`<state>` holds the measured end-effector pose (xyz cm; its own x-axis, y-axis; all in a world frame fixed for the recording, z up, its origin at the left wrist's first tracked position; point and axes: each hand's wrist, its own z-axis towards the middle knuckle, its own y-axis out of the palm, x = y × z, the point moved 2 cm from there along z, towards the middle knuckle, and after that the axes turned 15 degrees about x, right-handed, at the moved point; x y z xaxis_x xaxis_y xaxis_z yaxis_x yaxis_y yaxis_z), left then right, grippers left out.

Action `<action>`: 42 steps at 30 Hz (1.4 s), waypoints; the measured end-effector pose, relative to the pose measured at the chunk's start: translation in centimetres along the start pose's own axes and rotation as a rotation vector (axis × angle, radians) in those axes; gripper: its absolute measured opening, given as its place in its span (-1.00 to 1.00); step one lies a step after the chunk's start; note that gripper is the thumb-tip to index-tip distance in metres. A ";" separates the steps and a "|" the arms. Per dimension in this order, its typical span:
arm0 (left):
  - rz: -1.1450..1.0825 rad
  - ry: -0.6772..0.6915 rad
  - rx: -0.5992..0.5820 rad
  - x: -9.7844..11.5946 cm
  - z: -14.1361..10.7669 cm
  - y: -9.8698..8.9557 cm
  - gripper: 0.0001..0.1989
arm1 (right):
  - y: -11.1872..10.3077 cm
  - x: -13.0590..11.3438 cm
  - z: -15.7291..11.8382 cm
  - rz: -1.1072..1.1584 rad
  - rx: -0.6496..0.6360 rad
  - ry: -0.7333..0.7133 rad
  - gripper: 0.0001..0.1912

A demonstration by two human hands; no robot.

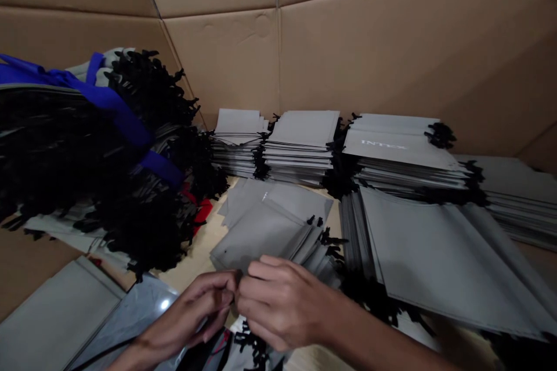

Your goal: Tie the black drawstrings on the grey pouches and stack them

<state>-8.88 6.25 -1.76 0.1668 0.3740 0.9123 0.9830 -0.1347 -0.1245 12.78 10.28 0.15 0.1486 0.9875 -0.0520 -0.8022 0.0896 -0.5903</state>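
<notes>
My left hand (209,304) and my right hand (278,301) meet at the lower middle, fingertips together. Both have their fingers curled and pressed together, and whatever is between them is too small or hidden to make out. Just behind them lies a fanned stack of grey pouches (261,232) with black cord ends at its right side. Below my right hand, more black cord ends (252,345) show on pale material.
Grey pouch stacks (300,127) line the cardboard wall (391,40). Large grey pouches (435,255) lean at the right. A big black-corded bundle with a blue strap (126,119) fills the left. Grey sheets (61,313) lie at the lower left.
</notes>
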 end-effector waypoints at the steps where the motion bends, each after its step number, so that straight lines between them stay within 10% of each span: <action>1: -0.009 -0.004 0.013 -0.2 0.2 0.0 -0.63 | 0.0 0.0 -0.1 0.009 0.010 0.002 -0.81; 12: 0.303 0.297 0.187 2.7 -0.8 -0.2 -0.68 | -0.2 -0.3 0.4 0.055 -0.203 0.235 -0.84; 23: 0.371 0.385 0.146 3.2 -1.1 0.2 -0.59 | -8.3 1.8 2.4 -0.017 -0.292 0.664 -0.61; 27: 0.301 0.355 0.204 2.6 -1.1 -0.4 -0.61 | -7.1 2.3 2.2 -0.034 -0.439 0.617 -0.48; 35: 0.340 0.402 0.205 4.1 -2.1 0.6 -0.57 | -3.3 3.8 1.4 -0.151 -0.489 0.320 -0.86; 42: 0.273 0.452 0.518 3.0 -3.3 -1.4 -0.70 | -4.5 3.4 2.1 -0.195 -0.420 0.301 -0.82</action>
<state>-10.04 4.55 2.44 0.4727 -0.0402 0.8803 0.8397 0.3238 -0.4361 15.68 13.55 4.35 0.4796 0.8716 -0.1012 -0.4525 0.1468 -0.8796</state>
